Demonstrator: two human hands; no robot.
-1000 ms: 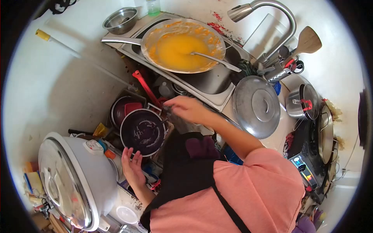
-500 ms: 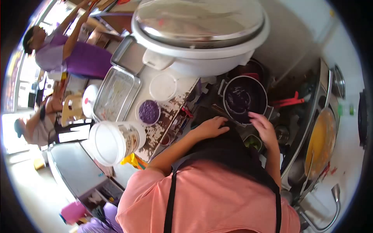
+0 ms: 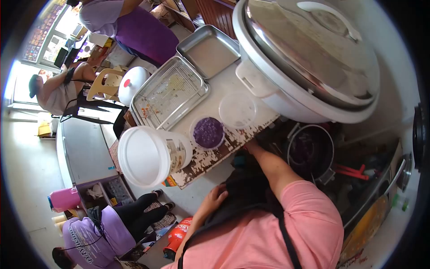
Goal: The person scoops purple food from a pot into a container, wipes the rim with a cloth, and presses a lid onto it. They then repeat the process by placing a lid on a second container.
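My left hand [image 3: 216,197] is beside the black apron [image 3: 246,190], its fingers loosely bent and apart, with nothing seen in it. My right hand [image 3: 252,147] reaches to the shadowed edge of the worn table [image 3: 206,162]; its fingers are hidden there. On the table are a round tub of purple food [image 3: 208,132], a clear round lid [image 3: 237,110] and a white bucket [image 3: 145,157] lying tilted toward the camera. To the right of my right forearm stands a dark pot [image 3: 309,152] with purple residue inside.
A large white vessel with a metal lid [image 3: 309,49] fills the table's right end. Behind are a wire-racked tray [image 3: 170,92] and an empty metal tray [image 3: 209,51]. Three people [image 3: 145,33] are at the left. Red handles [image 3: 351,171] lie right of the pot.
The view has turned toward the left. My right hand has left the pot's rim and reached to the table edge. My left hand has moved left, away from the pot.
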